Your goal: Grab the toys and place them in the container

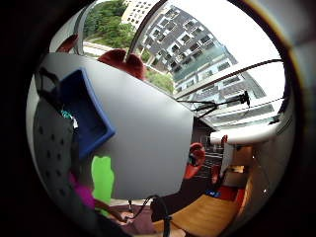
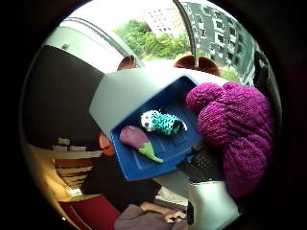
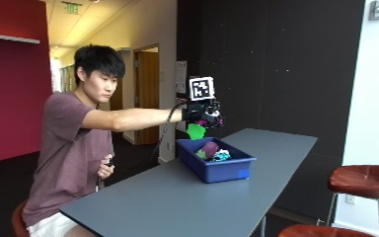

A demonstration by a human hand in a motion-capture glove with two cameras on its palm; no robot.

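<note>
Grey counter (image 3: 176, 197) carries the blue container (image 3: 214, 163), already holding two toys. Directly above it, the gloved right hand (image 3: 204, 114) is held with its grip curled round a purple-and-green toy (image 3: 196, 129); straight down lies the bin.

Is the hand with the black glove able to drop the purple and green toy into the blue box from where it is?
Probably yes. The gloved right hand holds the purple knitted toy above the blue container, whose top is open. Inside lie only an eggplant toy and a teal striped toy, leaving room.
</note>
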